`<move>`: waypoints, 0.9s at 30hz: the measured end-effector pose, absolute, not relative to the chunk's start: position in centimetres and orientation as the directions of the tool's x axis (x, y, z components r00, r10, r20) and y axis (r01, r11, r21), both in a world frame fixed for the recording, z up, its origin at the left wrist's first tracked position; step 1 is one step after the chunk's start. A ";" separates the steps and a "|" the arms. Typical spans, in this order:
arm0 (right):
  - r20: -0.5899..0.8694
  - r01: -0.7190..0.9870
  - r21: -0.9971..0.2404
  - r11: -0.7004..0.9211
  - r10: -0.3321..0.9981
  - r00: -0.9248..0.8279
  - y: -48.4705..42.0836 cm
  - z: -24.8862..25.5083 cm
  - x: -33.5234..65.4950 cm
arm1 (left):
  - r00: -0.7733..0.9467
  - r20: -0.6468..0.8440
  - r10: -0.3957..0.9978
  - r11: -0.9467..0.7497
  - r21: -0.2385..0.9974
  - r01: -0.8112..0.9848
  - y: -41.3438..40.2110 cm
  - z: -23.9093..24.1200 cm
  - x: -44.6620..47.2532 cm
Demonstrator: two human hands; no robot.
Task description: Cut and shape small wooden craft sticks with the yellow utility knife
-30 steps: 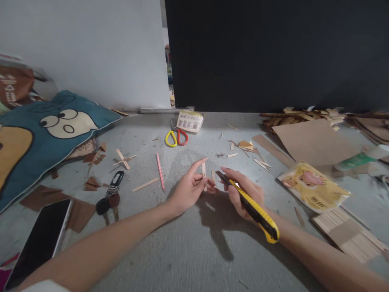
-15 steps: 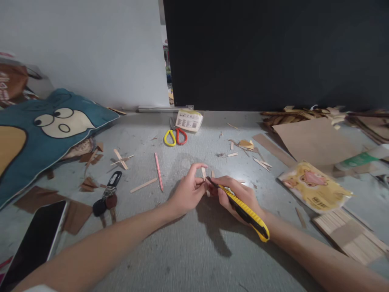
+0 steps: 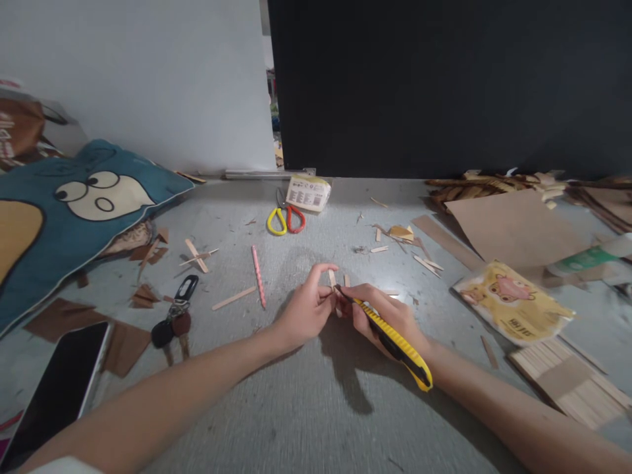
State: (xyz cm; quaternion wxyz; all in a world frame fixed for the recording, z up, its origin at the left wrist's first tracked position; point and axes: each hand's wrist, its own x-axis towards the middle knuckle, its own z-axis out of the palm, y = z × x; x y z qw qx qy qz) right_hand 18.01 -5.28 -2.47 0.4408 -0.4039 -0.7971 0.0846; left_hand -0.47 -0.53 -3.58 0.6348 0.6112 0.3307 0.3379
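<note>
My right hand [image 3: 388, 317] is closed round a yellow and black utility knife [image 3: 397, 339], its blade end pointing up and left toward my other fingers. Between the fingers of my left hand [image 3: 311, 303] is a small wooden craft stick [image 3: 332, 279], pinched upright. The knife's tip meets the wood there, though fingers hide the exact contact. Just left of my hands lie a pink striped pencil [image 3: 259, 276] and another craft stick [image 3: 234, 299], flat on the grey table.
Scissors [image 3: 286, 220] and a small packet [image 3: 309, 193] lie at the back. To the right are a yellow packet [image 3: 511, 301], a bundle of craft sticks [image 3: 567, 382] and cardboard [image 3: 513, 227]. Keys [image 3: 170, 329], a phone [image 3: 56, 395] and a blue cushion [image 3: 83, 204] occupy the left.
The knife's handle end has shifted slightly left and up in my right hand. Both hands otherwise keep nearly the same place and grip.
</note>
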 end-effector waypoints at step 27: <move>0.423 0.502 -0.751 0.429 0.896 -0.134 -4.2 -2.9 19.3 | 0.629 0.185 0.755 -0.623 0.503 0.600 0.9 -2.4 -2.3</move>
